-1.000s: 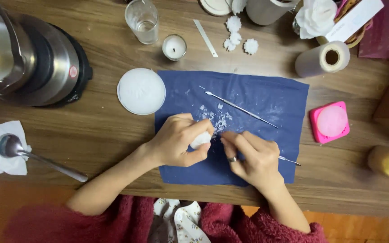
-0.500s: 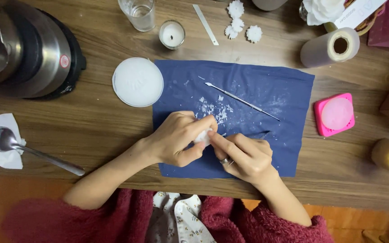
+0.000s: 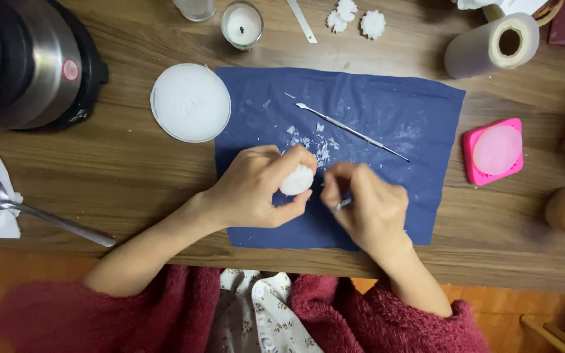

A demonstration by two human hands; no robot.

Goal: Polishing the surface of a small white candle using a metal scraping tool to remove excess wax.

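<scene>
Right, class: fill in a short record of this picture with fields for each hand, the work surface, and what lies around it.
left hand: left hand grips a white lump
right hand: right hand pinches a thin tool beside the lump
surface: blue cloth on a wooden table, strewn with white flakes
on cloth: metal pick
around: white disc, candle, pink mould, spoon, paper roll

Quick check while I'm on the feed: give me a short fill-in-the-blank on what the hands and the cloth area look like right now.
1. The left hand holds a small ____ lump.
2. Both hands work over a dark ____ cloth.
3. On the cloth beyond the hands lies a thin ____ tool.
4. The right hand pinches another thin tool near the ____.

Missing words: white; blue; metal; lump
</scene>
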